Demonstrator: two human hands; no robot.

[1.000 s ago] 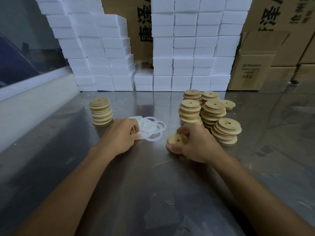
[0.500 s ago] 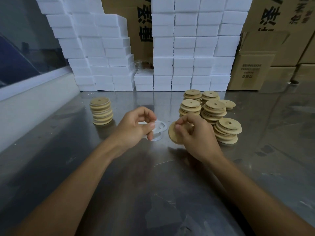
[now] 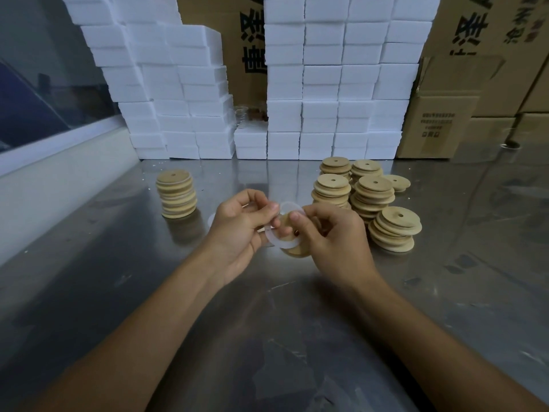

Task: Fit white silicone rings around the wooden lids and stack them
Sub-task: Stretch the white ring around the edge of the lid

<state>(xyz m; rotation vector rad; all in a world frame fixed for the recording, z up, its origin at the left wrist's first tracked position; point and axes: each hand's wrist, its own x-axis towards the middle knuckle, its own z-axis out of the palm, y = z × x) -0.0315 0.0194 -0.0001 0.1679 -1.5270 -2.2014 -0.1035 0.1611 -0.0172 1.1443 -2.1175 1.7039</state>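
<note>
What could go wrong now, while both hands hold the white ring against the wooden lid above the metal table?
1. The thin white silicone ring is only pinched by the left hand and lies partly over the round wooden lid in the right hand; it may slip off or seat unevenly.
2. The leaning stack of bare wooden lids stands close beside the right hand; a bump might topple it.

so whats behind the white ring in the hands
The wooden lid, gripped by the right hand; its lower edge shows below the white ring. The left hand covers the ring's left part.
</note>
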